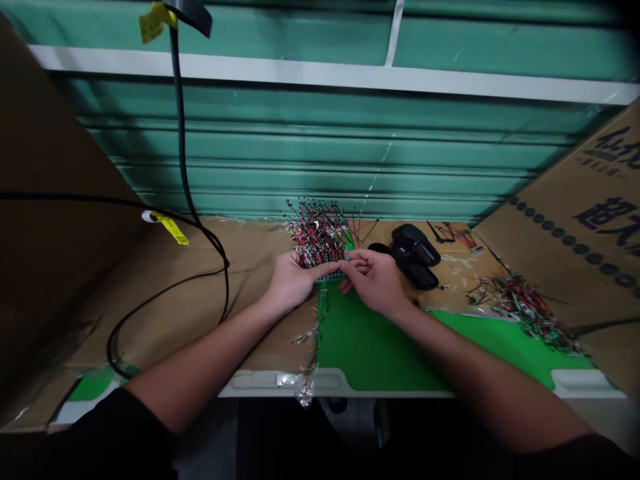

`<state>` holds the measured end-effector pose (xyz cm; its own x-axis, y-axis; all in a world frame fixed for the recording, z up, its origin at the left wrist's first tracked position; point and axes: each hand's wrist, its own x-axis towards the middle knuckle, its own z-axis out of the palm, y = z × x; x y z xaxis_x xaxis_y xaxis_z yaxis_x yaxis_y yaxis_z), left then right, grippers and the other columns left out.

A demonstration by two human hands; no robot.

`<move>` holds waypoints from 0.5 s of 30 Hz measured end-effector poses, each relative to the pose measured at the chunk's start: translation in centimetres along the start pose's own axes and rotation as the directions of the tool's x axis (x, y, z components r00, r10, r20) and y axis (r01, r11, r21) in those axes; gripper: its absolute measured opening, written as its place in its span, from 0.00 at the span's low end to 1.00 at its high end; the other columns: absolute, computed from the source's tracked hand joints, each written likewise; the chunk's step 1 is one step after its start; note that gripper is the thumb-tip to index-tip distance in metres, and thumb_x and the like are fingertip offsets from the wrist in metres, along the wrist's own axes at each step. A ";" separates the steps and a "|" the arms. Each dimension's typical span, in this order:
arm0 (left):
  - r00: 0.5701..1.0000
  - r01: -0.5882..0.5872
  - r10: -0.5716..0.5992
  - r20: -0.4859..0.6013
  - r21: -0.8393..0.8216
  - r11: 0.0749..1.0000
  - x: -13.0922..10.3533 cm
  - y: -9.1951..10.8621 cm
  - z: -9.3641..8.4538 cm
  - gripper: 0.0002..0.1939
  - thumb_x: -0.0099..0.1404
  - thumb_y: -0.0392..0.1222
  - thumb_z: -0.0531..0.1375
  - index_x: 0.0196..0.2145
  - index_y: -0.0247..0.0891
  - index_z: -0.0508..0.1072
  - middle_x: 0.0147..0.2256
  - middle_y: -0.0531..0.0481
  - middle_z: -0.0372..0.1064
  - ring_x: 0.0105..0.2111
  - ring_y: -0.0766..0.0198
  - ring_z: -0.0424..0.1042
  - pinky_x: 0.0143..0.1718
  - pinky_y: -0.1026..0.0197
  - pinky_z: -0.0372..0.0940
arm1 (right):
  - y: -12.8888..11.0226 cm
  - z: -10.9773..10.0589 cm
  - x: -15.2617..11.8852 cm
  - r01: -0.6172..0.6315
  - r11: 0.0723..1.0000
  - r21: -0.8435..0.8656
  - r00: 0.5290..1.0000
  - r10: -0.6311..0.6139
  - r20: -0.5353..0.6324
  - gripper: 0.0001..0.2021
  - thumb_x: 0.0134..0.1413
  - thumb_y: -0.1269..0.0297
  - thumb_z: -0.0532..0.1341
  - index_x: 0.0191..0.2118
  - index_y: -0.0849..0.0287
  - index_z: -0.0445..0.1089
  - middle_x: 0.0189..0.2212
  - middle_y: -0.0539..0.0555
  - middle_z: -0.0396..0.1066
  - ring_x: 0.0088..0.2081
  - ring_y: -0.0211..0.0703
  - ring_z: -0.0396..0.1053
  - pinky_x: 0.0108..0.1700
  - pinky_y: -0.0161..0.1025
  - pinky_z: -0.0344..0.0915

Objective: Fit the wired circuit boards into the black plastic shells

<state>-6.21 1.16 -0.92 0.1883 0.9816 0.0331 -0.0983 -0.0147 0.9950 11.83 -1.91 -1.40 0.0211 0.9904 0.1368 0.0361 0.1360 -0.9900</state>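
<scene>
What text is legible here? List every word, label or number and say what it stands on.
Brown cardboard box wall on the right: large dark printed characters, cut off by the frame edge and too skewed to read.
Yellow tag on the black cable: too small to read.
Yellow tag near the top of the black cable: blurred, unreadable.
Nothing else carries text.

Dim light, a green ribbed shutter wall (320, 160) behind, cardboard panels (575, 233) flanking a cardboard-covered bench (175, 300)

Both hands at a wire-studded board

The left hand (289, 283) and right hand (374, 280) pinch a small green board bristling with red and black wires (320, 243) above the green tabletop (370, 347), a black tool (415, 257) just beside.
</scene>
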 end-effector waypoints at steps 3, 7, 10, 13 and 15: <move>0.998 -0.037 0.041 -0.057 0.070 0.997 -0.3 0.1 0.1 0.23 0.47 0.53 0.82 0.36 0.35 0.87 0.42 0.40 0.86 0.40 0.50 0.84 0.46 0.50 0.77 | -0.1 0.1 -0.1 0.002 0.999 -0.041 1.000 -0.003 -0.028 0.24 0.52 0.40 0.74 0.34 0.56 0.70 0.23 0.50 0.74 0.20 0.45 0.77 0.20 0.37 0.72; 0.995 -0.037 0.044 -0.084 0.079 0.996 -0.3 0.2 0.1 0.23 0.48 0.52 0.82 0.36 0.35 0.87 0.41 0.40 0.86 0.39 0.50 0.83 0.45 0.50 0.78 | -0.4 -0.1 -0.1 -0.004 1.000 -0.007 1.000 0.004 -0.006 0.24 0.52 0.41 0.74 0.36 0.55 0.70 0.23 0.49 0.73 0.20 0.45 0.77 0.21 0.37 0.73; 0.992 -0.001 0.001 -0.123 0.000 1.000 0.0 0.5 -0.3 0.22 0.47 0.50 0.82 0.36 0.35 0.86 0.41 0.40 0.85 0.37 0.53 0.82 0.42 0.51 0.78 | -0.5 -0.5 0.1 -0.013 0.999 0.039 1.000 0.013 -0.005 0.24 0.52 0.41 0.75 0.37 0.56 0.70 0.27 0.50 0.76 0.21 0.44 0.77 0.22 0.38 0.74; 0.982 0.054 -0.066 -0.178 -0.070 0.996 0.6 1.2 -0.9 0.21 0.45 0.47 0.83 0.34 0.35 0.84 0.38 0.41 0.84 0.32 0.55 0.80 0.34 0.53 0.78 | -0.5 -1.1 0.3 -0.049 0.998 0.042 0.999 0.049 -0.001 0.23 0.52 0.43 0.75 0.38 0.57 0.71 0.29 0.52 0.78 0.21 0.42 0.76 0.21 0.37 0.73; 0.973 0.056 -0.073 -0.217 -0.081 0.995 1.1 1.6 -1.4 0.21 0.45 0.46 0.82 0.33 0.34 0.83 0.37 0.41 0.84 0.31 0.56 0.79 0.31 0.55 0.77 | -0.4 -1.4 0.4 -0.072 0.997 0.032 0.997 0.072 0.012 0.21 0.51 0.45 0.75 0.38 0.57 0.72 0.29 0.52 0.78 0.20 0.41 0.74 0.19 0.36 0.70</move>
<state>-7.55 2.48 0.60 -0.0217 0.9979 -0.0604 -0.1664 0.0560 0.9845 13.25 -1.59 -0.89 0.0115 0.9978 0.0650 0.0030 0.0650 -0.9979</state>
